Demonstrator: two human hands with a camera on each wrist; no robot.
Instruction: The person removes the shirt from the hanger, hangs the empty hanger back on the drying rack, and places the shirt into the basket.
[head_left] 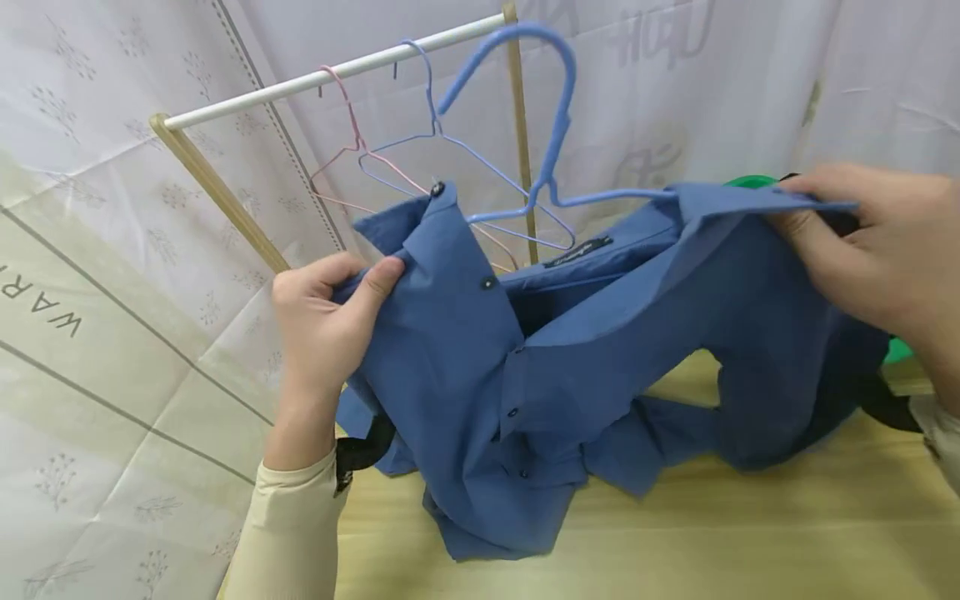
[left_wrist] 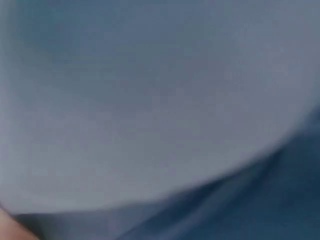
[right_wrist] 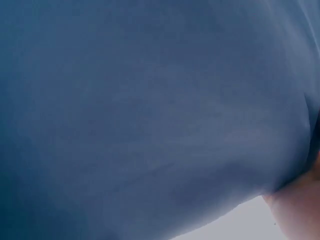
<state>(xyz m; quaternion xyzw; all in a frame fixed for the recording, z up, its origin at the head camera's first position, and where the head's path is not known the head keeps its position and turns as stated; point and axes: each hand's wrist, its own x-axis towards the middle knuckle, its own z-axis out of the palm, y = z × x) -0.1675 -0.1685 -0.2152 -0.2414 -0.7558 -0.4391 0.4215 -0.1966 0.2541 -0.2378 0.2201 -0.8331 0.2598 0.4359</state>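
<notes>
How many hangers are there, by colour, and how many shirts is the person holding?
Thick blue hanger, inside the shirt: 1
Thin blue wire hanger, on the rail: 1
Thin pink wire hanger, on the rail: 1
Blue shirt, gripped by the left hand and right hand: 1
Total: 3 hangers and 1 shirt, 4 things.

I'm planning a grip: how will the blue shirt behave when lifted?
Probably floppy: the blue shirt sags between the left hand and right hand. Likely light, since pinches hold it. It may slide off the blue hanger.

Head view down over blue shirt (head_left: 600,350); both wrist views pressed against it.
</notes>
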